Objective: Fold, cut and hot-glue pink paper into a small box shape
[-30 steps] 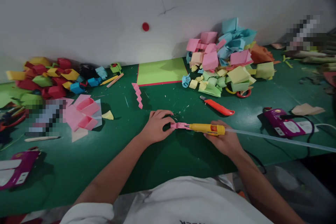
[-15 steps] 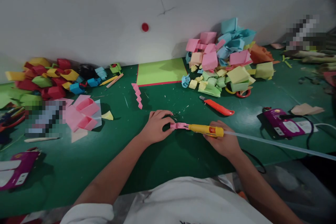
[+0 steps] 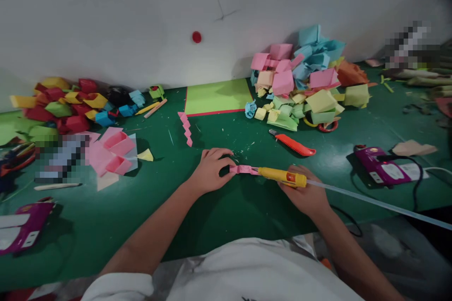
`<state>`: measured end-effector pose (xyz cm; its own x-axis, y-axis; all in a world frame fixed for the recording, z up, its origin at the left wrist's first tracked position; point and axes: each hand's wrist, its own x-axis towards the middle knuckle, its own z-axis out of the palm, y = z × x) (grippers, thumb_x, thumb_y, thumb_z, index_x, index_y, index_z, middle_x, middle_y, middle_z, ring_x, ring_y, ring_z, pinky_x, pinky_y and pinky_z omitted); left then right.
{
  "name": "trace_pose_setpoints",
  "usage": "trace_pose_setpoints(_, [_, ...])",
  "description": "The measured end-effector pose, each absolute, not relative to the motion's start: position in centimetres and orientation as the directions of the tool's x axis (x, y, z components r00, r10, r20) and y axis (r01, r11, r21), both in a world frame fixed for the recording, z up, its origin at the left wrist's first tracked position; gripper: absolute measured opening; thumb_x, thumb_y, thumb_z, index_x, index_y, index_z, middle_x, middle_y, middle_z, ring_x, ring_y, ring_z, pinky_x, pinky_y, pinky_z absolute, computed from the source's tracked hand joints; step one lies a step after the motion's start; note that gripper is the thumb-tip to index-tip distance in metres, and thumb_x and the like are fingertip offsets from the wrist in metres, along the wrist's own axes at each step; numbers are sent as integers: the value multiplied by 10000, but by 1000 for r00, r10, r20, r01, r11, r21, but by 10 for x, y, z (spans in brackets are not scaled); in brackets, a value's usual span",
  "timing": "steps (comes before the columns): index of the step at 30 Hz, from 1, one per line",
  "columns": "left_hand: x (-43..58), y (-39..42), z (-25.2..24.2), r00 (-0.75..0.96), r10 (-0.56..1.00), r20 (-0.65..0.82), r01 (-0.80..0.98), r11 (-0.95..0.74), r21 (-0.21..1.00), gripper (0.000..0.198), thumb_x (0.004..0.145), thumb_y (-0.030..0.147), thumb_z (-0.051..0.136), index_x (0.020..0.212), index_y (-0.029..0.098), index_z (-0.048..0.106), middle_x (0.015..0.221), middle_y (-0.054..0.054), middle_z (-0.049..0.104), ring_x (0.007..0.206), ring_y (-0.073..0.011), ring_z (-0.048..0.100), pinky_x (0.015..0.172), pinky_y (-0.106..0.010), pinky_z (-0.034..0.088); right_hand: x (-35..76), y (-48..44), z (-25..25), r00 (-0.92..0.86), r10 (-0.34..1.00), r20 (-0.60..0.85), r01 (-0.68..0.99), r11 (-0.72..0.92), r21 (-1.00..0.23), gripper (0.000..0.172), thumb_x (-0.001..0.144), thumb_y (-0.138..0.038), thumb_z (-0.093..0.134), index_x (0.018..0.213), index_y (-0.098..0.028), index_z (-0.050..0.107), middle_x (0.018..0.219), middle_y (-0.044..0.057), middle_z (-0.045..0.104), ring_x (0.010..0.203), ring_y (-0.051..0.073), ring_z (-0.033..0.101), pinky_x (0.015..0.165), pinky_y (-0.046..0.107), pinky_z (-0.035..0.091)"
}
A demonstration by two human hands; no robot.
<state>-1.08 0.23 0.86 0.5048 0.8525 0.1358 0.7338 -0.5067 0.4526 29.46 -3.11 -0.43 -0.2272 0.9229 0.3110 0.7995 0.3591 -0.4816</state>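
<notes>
At the frame's centre, the person's left hand (image 3: 212, 173) is pinching a pink folded-paper strip (image 3: 243, 169) while the right hand (image 3: 306, 194), gripping a yellow plastic glue gun (image 3: 281, 176), is drawing it slightly rightward, apparently nearing the strip's end.

The table (image 3: 212, 225) has two hands over it, a left hand (image 3: 212, 173) and a right hand (image 3: 305, 193), one glue gun (image 3: 280, 176) and one glue stick (image 3: 374, 201). Narrow pink strips number two: a gripped strip (image 3: 243, 169) and a zigzag strip (image 3: 185, 129) nearer the far edge. Along that edge are one green sheet (image 3: 219, 97) and two heaps of folded paper, a left heap (image 3: 76, 124) and a right heap (image 3: 282, 82), their pieces too jumbled to count. One red knife (image 3: 294, 144) is present.
</notes>
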Motion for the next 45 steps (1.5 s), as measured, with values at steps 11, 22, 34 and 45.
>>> trace_pose_setpoints(11, [-10,2,10,505,853,132,734,-505,454,143,943,352,634,1036,292,724,1363,-38,618,1289,-280,525,984,-452,344,297,-30,-8,-287,903,321,780,415,-468,267,877,-304,553,650,-256,422,647,-21,535,618,180,531,680,326,423])
trace_pose_setpoints(22, [-11,2,9,502,855,129,737,-502,453,154,940,359,639,1048,296,729,1371,-41,616,1291,-294,523,994,-460,351,304,-26,-7,-322,900,293,810,423,-407,227,880,-298,586,667,-245,525,683,5,595,660,192,560,643,319,408])
trace_pose_setpoints(34, [-10,3,9,506,853,127,731,-502,462,148,942,366,635,1035,295,727,1372,-41,615,1294,-294,525,990,-462,352,368,-17,-14,-141,886,441,921,281,-269,256,937,-457,555,885,-221,640,923,104,688,884,285,623,819,424,447])
trace_pose_setpoints(45, [-10,3,11,500,856,132,736,-500,456,157,939,358,632,1030,287,738,1368,-45,618,1286,-301,529,1006,-468,362,373,-16,-8,-186,891,415,921,305,-241,292,952,-473,533,1068,-227,639,1066,112,676,964,284,627,861,413,452])
